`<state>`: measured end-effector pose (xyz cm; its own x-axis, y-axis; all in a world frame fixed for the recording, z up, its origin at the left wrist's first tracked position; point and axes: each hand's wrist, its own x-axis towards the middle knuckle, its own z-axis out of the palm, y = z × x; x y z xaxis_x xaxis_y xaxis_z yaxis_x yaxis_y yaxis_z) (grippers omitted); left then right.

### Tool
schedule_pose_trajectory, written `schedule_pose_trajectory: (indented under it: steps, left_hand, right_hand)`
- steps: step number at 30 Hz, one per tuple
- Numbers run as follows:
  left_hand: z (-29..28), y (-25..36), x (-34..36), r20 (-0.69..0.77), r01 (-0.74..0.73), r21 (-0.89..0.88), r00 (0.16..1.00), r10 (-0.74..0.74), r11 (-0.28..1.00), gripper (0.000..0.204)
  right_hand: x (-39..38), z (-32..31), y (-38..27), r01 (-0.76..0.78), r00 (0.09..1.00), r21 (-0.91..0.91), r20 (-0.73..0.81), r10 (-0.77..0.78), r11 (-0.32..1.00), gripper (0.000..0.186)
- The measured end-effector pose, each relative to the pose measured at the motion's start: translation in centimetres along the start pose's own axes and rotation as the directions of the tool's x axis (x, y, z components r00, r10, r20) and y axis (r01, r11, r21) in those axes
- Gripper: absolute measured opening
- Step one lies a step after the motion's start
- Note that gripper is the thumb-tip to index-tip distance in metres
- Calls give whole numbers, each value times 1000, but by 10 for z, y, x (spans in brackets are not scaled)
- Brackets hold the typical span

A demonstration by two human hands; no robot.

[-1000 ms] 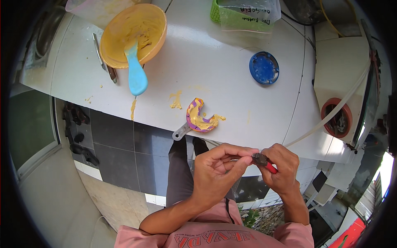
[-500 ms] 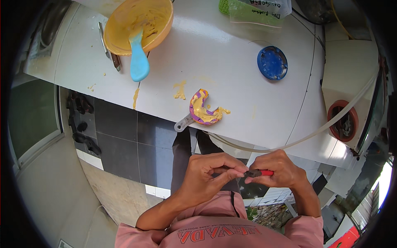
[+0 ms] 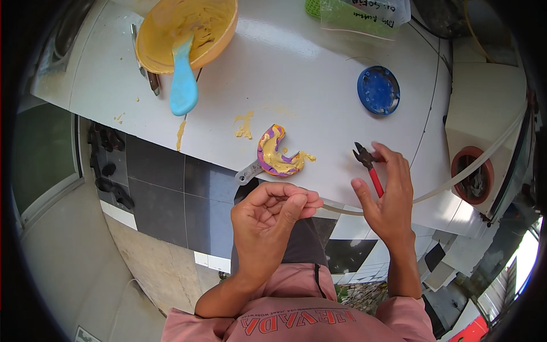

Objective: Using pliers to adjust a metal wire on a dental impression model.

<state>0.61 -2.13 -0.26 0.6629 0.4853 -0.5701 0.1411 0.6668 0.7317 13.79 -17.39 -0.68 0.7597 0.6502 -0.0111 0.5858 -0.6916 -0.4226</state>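
Right of the impression tray (image 3: 277,161), side cutters (image 3: 370,167) point away from the nearer, spread right hand (image 3: 392,210); left hand (image 3: 266,219) pinched, contents unclear.

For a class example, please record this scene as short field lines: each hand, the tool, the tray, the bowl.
Left hand: thumb and fingertips pinched together; anything held unclear
Right hand: open, fingers spread, beside the tool; contact unclear
Tool: red-handled diagonal cutters, jaws apart, over white tabletop
Impression tray: yellow paste inside, near tabletop's front edge
Mixing bowl: far left, paste inside, blue spatula leaning out
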Motion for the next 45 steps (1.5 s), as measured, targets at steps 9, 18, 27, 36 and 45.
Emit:
schedule_pose_trajectory:
  steps: [9, 18, 27, 36, 45]
  left_hand:
    - [-17, 4, -1, 108, 15, -60, 994, -8, 998, 13]
    - [-42, -7, 0, 186, 2, -86, 982, 14, 996, 14]
    - [-32, -47, -3, 216, -207, 58, 958, 190, 977, 30]
    - [-25, -81, -6, 263, -317, 32, 918, 298, 948, 47]
    - [-23, -85, -5, 295, -308, 5, 910, 293, 951, 48]
  right_hand:
    - [10, -1, -57, 59, 990, 581, 70, -122, 812, 22]
    - [19, 8, -68, 77, 964, 522, 178, -197, 849, 14]
    - [42, 34, -68, 294, 955, 241, -47, -292, 925, 23]
    - [57, 54, -66, 424, 905, 168, -129, -406, 890, 21]
    - [57, 49, -67, 348, 935, 193, -4, -354, 917, 17]
